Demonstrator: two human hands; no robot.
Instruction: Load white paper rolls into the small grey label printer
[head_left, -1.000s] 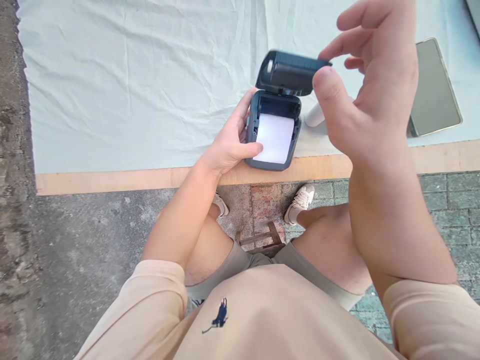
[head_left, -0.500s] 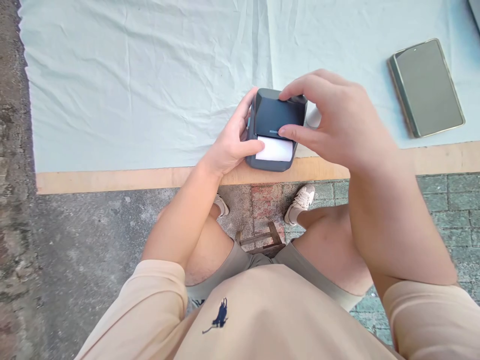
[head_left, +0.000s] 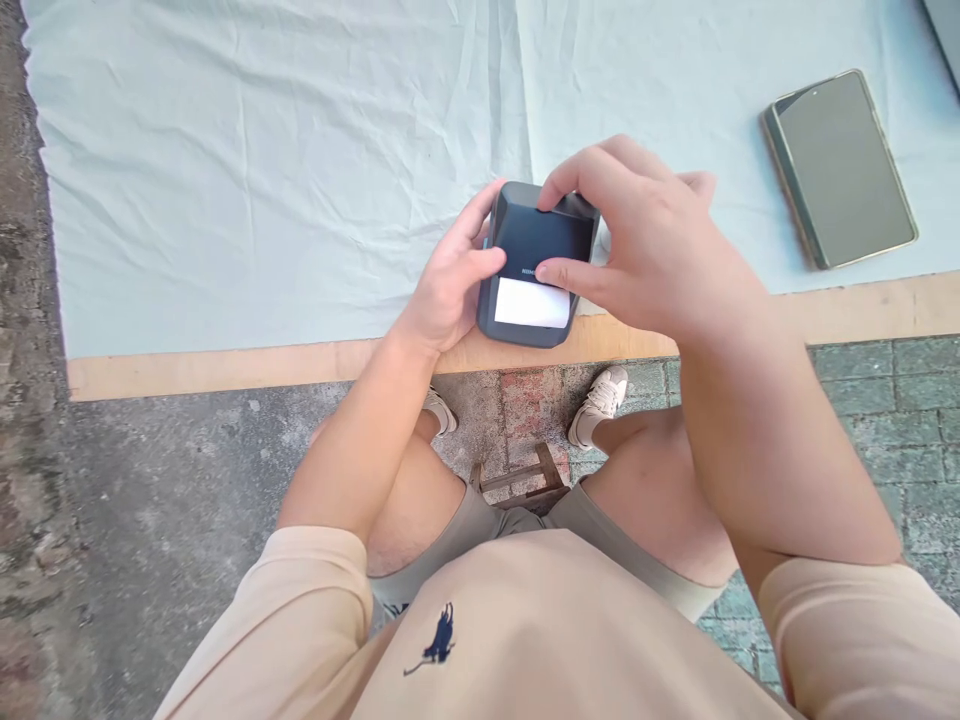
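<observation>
A dark label printer lies at the table's near edge, partly lifted or resting there; I cannot tell which. White label paper shows in the opening at its near end. My left hand wraps round its left side, thumb on the lid's edge. From the right, my right hand pinches across the lid, index finger on the far part and thumb by the lettering. A small white thing, mostly hidden, sits behind the right hand.
A pale blue cloth with wrinkles covers the table, whose bare wooden edge faces me. A phone, lying on a dark block-like thing, is at the right. Part of a grey object shows in the far right corner. Below stands a wooden stool.
The printer and both hands have shifted slightly left in view. My left thumb has moved off the white paper, up onto the lid's left edge. The right hand keeps its pinch across the lid.
</observation>
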